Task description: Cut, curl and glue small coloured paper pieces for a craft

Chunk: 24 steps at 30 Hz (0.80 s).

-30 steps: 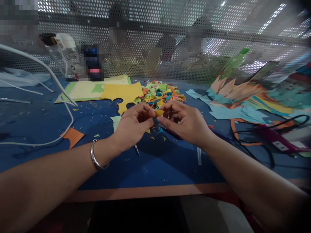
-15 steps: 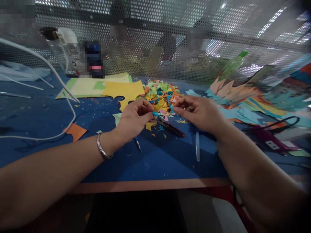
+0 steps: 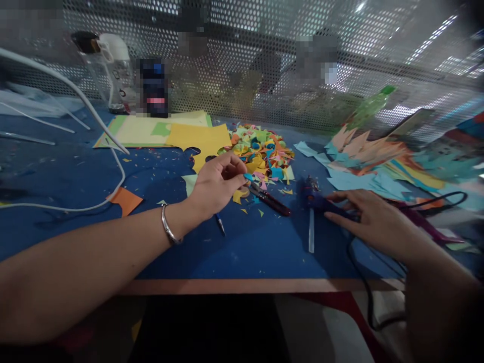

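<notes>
My left hand (image 3: pixel 221 184), with a silver bracelet at the wrist, pinches a small blue paper piece (image 3: pixel 248 177) between thumb and fingertips. Under and beside it lie dark red-handled scissors (image 3: pixel 273 201) and a pen (image 3: pixel 220 225). To the right, my right hand (image 3: pixel 363 214) has its thumb and fingers around the handle of a dark blue glue gun (image 3: pixel 321 200), which rests on the table. A clear glue stick (image 3: pixel 311 232) sticks out toward me beneath the gun. Its dark cord (image 3: pixel 365 280) loops down past the table edge.
Behind my hands is a heap of colourful paper scraps (image 3: pixel 264 148), beside yellow paper (image 3: pixel 207 136). Peach and blue cut paper (image 3: pixel 370 151) lies right. White cable (image 3: pixel 83 103) and bottles (image 3: pixel 117 75) stand left. A perforated metal screen (image 3: pixel 234 60) closes the back, with people behind it.
My right hand has moved right and down from beside the scrap heap onto the glue gun. My left hand keeps its pinch on the blue paper piece. The view has shifted slightly.
</notes>
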{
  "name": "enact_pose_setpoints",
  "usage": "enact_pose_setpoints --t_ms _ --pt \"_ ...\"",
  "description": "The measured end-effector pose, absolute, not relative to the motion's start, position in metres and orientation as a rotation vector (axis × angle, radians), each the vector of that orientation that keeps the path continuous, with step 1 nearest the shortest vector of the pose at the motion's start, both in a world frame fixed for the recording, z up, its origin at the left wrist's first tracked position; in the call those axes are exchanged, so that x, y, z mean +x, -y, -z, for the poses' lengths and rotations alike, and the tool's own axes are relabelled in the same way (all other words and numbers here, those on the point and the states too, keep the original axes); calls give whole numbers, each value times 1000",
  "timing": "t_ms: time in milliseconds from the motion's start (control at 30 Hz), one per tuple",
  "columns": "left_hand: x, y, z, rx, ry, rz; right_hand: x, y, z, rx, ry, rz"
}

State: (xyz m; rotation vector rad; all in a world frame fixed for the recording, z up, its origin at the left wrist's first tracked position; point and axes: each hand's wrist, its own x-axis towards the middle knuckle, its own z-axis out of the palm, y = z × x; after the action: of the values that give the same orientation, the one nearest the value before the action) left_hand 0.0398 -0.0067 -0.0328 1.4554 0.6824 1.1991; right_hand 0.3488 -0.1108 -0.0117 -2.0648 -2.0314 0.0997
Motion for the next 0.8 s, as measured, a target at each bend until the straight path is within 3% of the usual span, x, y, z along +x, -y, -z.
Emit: enact_pose_setpoints --t_ms 600,800 --pt "37 9 28 1347 -689 -1134 357 101 20 -2077 1981 -191" --pt "37 7 29 1356 -688 -1137 383 98 34 -2004 2078 165"
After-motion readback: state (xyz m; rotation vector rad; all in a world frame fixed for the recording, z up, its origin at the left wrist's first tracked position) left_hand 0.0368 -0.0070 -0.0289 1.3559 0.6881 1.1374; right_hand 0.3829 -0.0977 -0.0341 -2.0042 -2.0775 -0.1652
